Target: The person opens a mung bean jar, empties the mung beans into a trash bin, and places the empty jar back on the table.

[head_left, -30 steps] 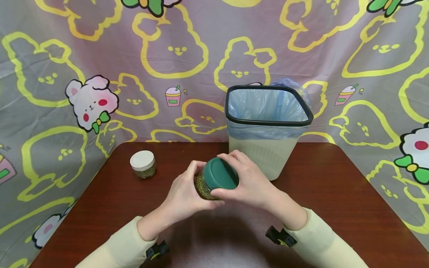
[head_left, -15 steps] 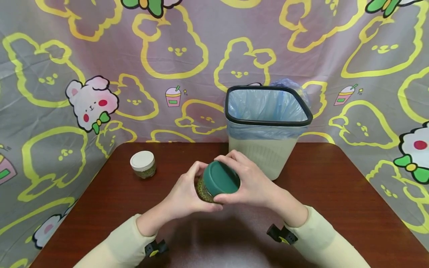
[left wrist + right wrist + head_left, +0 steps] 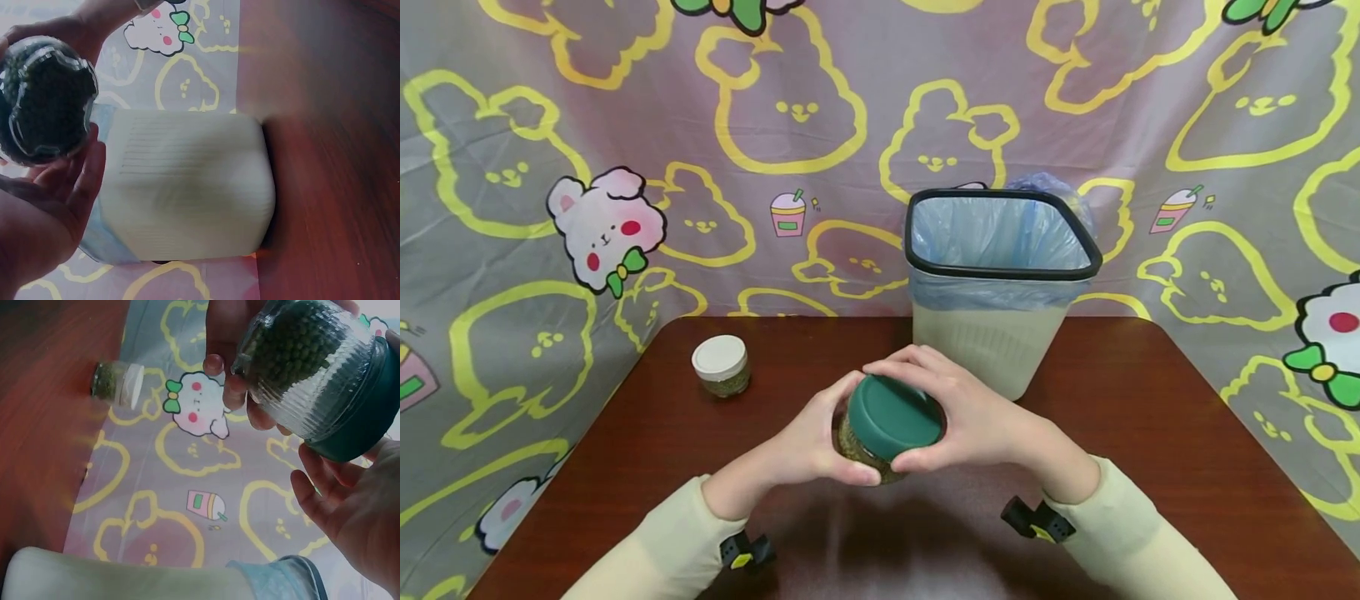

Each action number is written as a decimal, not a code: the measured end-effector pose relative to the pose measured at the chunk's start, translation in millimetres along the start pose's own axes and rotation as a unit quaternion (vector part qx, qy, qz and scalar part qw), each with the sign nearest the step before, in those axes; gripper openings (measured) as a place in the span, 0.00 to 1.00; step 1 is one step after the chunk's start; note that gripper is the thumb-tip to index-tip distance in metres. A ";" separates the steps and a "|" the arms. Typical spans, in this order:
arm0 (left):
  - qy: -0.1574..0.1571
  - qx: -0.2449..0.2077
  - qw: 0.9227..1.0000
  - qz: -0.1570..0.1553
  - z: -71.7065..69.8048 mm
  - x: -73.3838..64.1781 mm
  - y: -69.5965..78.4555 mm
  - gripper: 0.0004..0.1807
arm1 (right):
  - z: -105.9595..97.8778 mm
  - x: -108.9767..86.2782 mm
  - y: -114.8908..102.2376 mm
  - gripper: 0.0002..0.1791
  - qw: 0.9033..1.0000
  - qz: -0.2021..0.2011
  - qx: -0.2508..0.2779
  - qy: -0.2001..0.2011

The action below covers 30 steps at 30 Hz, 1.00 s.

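A glass jar [image 3: 297, 359] of small green beans is held up over the table, tilted, between both hands. Its round green lid [image 3: 895, 417] faces up toward the head camera. My left hand [image 3: 805, 442] grips the glass body, thumb on the near side and fingers around the far side. Curled over the lid's edge is my right hand [image 3: 977, 417], its thumb at the front and its fingers at the back. In the left wrist view the jar's dark bottom [image 3: 47, 100] shows. The lid sits on the jar, as the right wrist view shows.
A small glass jar with a white lid [image 3: 719, 358] stands at the back left of the brown table [image 3: 647, 467]. Behind the right hand stands a cream trash bin [image 3: 985, 346] with a black rim and blue liner. A patterned curtain [image 3: 820, 100] hangs behind the table.
Both hands and the jar have come slightly lower and nearer to the person. The right hand has turned a little on the lid, its fingers reaching further left across the far edge.
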<state>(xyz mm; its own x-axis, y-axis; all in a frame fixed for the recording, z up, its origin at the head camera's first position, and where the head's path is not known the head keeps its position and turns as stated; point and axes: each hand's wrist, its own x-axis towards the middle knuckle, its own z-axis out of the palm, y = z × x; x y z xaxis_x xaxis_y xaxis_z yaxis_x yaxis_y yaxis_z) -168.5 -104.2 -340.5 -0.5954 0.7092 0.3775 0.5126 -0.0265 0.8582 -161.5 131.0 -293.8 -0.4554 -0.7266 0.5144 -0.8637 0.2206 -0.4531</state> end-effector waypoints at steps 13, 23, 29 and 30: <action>0.091 0.102 0.990 -0.039 7.3 4.8 7.0 0.42 | 0.4 -5.1 -7.1 0.46 0.991 0.074 -0.110 0.029; 0.106 0.129 0.984 -0.057 9.7 4.5 9.0 0.44 | 2.4 -6.6 -7.7 0.45 0.986 0.107 -0.120 0.039; 0.107 0.127 0.985 -0.055 9.1 4.4 8.6 0.44 | -2.0 -9.5 -3.1 0.45 0.996 0.087 -0.029 0.020; 0.108 0.129 0.984 -0.056 9.0 4.5 8.6 0.44 | -3.1 -9.9 -2.5 0.45 0.996 0.084 -0.010 0.016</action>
<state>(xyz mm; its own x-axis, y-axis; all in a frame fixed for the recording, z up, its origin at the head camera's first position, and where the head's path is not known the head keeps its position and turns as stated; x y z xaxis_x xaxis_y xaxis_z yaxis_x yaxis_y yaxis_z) -161.2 -94.9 -334.6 -0.7605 0.5305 0.3745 0.5596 0.2427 0.7925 -155.5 139.7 -295.5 -0.6003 -0.6571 0.4559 -0.7788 0.3509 -0.5199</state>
